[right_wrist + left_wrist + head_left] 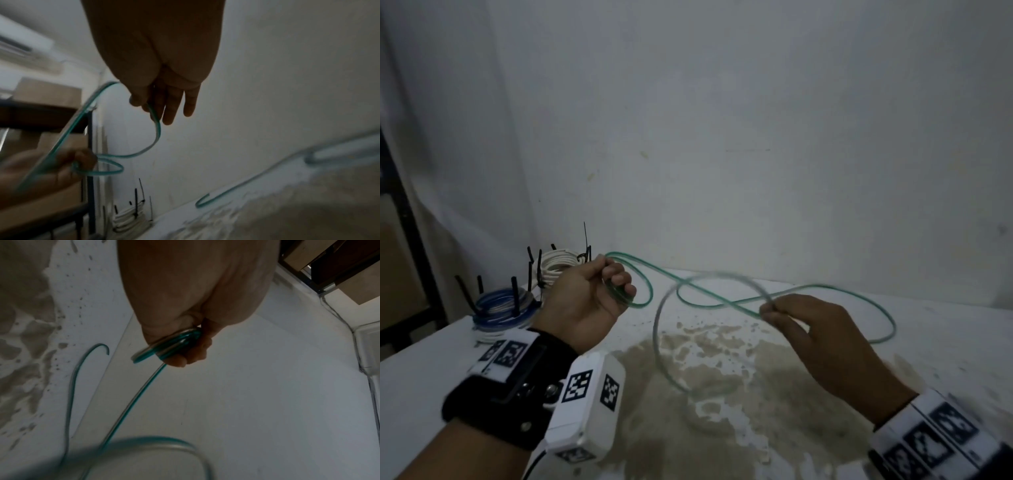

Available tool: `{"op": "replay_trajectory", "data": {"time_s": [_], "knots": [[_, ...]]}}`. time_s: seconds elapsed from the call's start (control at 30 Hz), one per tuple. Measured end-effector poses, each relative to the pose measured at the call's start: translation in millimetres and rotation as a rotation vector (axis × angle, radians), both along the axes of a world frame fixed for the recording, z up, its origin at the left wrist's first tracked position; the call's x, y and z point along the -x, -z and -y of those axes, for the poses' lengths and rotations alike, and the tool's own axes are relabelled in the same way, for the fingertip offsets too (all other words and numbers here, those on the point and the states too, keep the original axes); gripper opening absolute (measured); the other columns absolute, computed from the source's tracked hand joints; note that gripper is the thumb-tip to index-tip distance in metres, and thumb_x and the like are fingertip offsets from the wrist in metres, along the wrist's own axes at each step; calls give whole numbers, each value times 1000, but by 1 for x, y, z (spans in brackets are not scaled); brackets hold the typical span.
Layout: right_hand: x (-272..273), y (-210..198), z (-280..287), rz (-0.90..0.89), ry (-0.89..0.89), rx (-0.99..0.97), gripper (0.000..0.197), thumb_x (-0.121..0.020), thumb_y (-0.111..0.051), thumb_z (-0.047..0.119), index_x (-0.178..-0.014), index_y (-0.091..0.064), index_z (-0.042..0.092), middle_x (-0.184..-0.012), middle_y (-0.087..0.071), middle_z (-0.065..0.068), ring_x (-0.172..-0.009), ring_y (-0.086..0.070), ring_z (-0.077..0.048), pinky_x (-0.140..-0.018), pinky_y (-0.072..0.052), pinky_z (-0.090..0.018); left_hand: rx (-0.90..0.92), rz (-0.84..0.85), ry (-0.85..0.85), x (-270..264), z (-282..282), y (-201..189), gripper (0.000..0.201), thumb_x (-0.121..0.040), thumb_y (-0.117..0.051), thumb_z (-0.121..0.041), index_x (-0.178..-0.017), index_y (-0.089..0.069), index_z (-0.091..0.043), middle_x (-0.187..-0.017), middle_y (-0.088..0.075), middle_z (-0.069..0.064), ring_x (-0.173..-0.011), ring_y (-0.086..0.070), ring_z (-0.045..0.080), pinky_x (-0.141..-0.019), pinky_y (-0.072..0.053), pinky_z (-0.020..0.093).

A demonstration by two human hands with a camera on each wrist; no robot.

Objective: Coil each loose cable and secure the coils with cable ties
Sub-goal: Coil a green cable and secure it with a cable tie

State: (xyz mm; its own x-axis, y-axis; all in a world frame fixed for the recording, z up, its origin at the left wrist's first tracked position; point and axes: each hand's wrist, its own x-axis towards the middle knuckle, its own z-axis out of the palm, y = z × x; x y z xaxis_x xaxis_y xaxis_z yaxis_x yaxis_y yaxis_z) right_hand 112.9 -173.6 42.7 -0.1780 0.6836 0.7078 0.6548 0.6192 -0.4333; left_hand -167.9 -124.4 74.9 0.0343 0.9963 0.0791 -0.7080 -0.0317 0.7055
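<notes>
Above the stained counter (722,394), the green cable (726,303) runs left to right between both hands. Left hand (585,301) fingers curl around small loops; only the left wrist view shows several strands bunched there. Right hand (811,329) pinches one strand. Left of that cable lie a tied white coil (558,265) and blue coil (500,308).
</notes>
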Motion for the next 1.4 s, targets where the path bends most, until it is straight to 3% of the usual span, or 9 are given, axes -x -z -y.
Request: {"op": "replay_trajectory", "data": {"time_s": [0.17, 0.43, 0.6, 0.73, 0.83, 0.93, 1.1, 1.27, 1.4], "knots": [[15, 0, 8, -552, 13, 318, 25, -89, -62, 15, -67, -70, 9, -65, -70, -1, -60, -69, -15, -65, -57, -23, 25, -59, 1, -26, 7, 9, 32, -103, -31, -23, -74, -43, -15, -51, -36, -7, -39, -34, 7, -42, -40, 17], [37, -3, 25, -184, -21, 343, 28, -89, -62, 25, -63, -67, 16, -61, -68, 1, -54, -64, -5, -64, -56, -27, -26, -162, 40, -71, 21, 15, 27, -102, -32, -18, -78, -44, -14, -54, -38, -5, -43, -36, 10, -43, -41, 21], [40, -13, 35, -177, -110, 414, 27, -89, -62, 25, -64, -66, 15, -65, -69, -4, -57, -67, -10, -66, -57, -30, -101, -458, -37, -96, 32, 27, 27, -102, -35, -19, -76, -39, -14, -61, -38, 0, -52, -41, 14, -54, -42, 27], [39, -21, 38, -220, -176, 455, 23, -90, -61, 24, -76, -71, 9, -70, -71, -6, -59, -69, -14, -65, -58, -30, -198, -753, -63, -108, 42, 35, 23, -102, -36, -20, -86, -44, -6, -65, -46, 4, -46, -43, 8, -46, -41, 17], [34, -26, 34, -299, -205, 487, 22, -90, -61, 25, -80, -71, 8, -70, -72, -7, -60, -70, -18, -63, -58, -29, -239, -877, -24, -113, 42, 40, 35, -101, -39, -30, -95, -48, 4, -71, -53, 11, -57, -52, 14, -49, -46, 19], [28, -32, 27, -329, -203, 501, 27, -89, -61, 26, -77, -69, 3, -66, -71, -13, -60, -69, -24, -64, -58, -33, -261, -912, 98, -118, 44, 46, 42, -96, -43, -41, -92, -56, -2, -64, -58, 8, -55, -55, 21, -51, -47, 27], [15, -33, 14, -443, -193, 570, 38, -89, -62, 26, -75, -62, -10, -67, -68, -19, -56, -65, -26, -54, -53, -29, -226, -858, 207, -124, 55, 51, 33, -102, -31, -23, -84, -52, -4, -48, -46, 5, -40, -40, 18, -48, -37, 29], [3, -22, 0, -365, -15, 540, 38, -89, -61, 37, -70, -67, 5, -60, -64, 1, -51, -55, -9, -50, -40, -20, -151, -743, 312, -127, 59, 52, 49, -102, -27, -38, -77, -55, -5, -44, -37, 5, -36, -32, 17, -44, -32, 24], [-2, -15, -3, -354, 58, 561, 38, -89, -58, 43, -64, -65, 14, -57, -61, 5, -50, -51, -5, -48, -39, -14, -172, -759, 313, -129, 60, 47, 38, -101, -35, -34, -78, -48, -7, -46, -28, -2, -40, -26, 15, -47, -26, 25]]}}
